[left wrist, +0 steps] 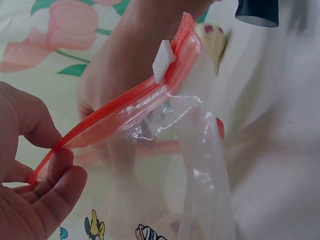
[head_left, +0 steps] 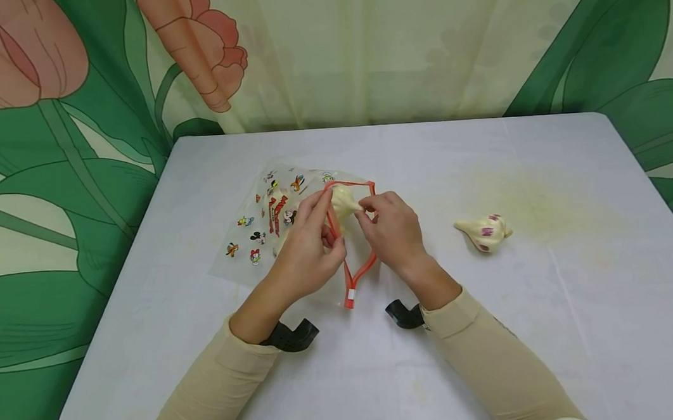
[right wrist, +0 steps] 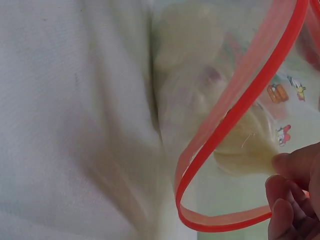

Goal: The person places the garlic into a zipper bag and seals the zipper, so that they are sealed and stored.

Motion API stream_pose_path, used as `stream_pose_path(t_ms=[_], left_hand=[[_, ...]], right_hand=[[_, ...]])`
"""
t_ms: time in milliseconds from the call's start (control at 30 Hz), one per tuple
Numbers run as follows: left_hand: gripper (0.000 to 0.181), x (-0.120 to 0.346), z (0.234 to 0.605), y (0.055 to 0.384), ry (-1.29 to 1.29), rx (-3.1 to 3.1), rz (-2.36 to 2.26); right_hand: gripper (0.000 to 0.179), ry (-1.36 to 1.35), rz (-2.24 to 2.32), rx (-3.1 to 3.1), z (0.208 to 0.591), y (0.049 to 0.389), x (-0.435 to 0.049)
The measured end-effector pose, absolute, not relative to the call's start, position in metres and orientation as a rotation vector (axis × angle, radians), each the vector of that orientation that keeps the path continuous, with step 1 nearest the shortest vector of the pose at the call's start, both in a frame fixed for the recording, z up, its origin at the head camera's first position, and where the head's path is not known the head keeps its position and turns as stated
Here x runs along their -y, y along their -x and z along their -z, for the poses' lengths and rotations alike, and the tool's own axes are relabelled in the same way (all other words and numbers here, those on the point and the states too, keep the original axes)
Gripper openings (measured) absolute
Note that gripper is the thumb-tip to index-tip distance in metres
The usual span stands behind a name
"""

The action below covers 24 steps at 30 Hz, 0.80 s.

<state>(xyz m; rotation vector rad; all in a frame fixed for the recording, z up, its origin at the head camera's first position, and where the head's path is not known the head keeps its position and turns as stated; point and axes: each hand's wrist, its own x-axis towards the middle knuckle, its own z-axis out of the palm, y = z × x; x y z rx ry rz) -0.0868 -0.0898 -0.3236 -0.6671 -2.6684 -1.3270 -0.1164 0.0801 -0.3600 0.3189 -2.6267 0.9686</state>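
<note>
A clear zip bag point(head_left: 245, 240) with cartoon prints and a red zip edge lies on the table, its mouth spread towards the right. My left hand point(head_left: 311, 249) pinches the red edge point(left wrist: 102, 111) between thumb and fingers. With thumb and fingertips, my right hand point(head_left: 396, 229) holds a garlic bulb point(head_left: 344, 200) by its stem. That bulb point(right wrist: 245, 150) is at the bag's mouth, its round end inside. Further in, pale rounded shapes point(right wrist: 187, 37) show through the plastic, probably more garlic. A white slider point(left wrist: 163, 61) sits near one end of the zip.
Another garlic bulb point(head_left: 486, 232) with purple patches lies to the right of my right hand. Black wrist-worn pieces point(head_left: 299, 336) jut inward from both sleeves. A white cloth point(head_left: 549, 351) covers the table, and a floral curtain point(head_left: 397, 54) hangs behind it.
</note>
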Motion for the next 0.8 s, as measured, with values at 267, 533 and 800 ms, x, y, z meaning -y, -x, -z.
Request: stream_pose_path(t_ms=[267,533,800], left_hand=[[0.073,0.089,0.323,0.087,0.672,2.683,1.331],[0.073,0.089,0.325,0.087,0.668,2.672,1.330],[0.072,0.089,0.325,0.086,0.686,2.660,1.315]], right_hand=[[0.021,-0.346,-0.920,2.703,0.356,0.122,-0.073],[0.024,-0.379,-1.053,2.692,0.357,0.125,-0.070],[0.027,-0.324,-1.247,2.680,0.353,0.117,-0.080]])
